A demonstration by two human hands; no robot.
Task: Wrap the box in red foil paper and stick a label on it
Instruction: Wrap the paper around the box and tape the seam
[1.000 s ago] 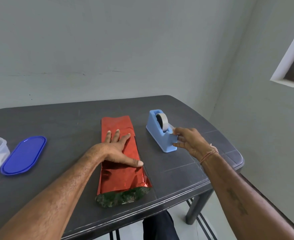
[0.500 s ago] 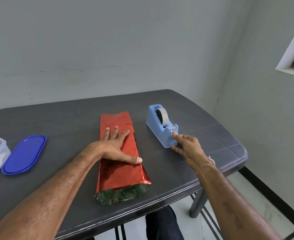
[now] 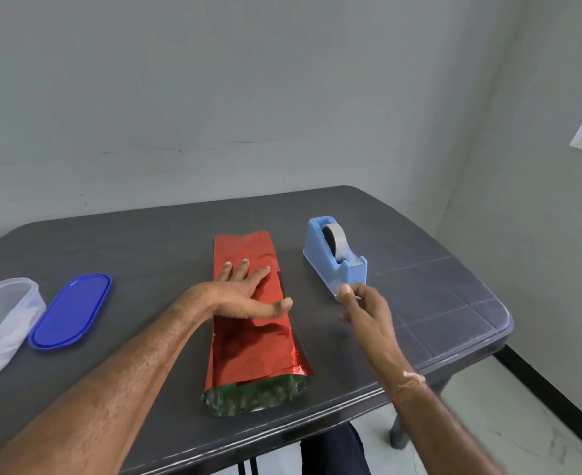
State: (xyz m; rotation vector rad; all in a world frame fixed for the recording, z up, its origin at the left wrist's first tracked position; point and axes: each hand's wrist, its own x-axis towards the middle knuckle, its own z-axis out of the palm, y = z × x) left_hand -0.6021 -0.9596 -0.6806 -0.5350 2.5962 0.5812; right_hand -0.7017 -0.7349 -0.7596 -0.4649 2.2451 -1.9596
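Tape being drawn for the foil seam

The foil-wrapped box (image 3: 253, 323) lay mid-desk, pinned flat under the spread left hand (image 3: 239, 296); tape was pinched in the right hand's (image 3: 363, 308) fingers (image 3: 346, 289) at the dispenser (image 3: 335, 257). It's best torn downward.

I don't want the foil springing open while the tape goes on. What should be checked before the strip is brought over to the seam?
1. Foil held shut: left hand lies flat on the red foil, fingers spread. Ok.
2. Tape in hand: right hand pinches at a clear strip in front of the tape dispenser. Whether it is cut free: cannot tell.
3. Seam reachable: the foil beside the left thumb is bare. Ok.
4. Near end of the foil: open, green inner side showing. Not ok yet.
5. Room on the table between dispenser and foil: nothing lies there. Ok.
6. Label: none in sight. Cannot tell.
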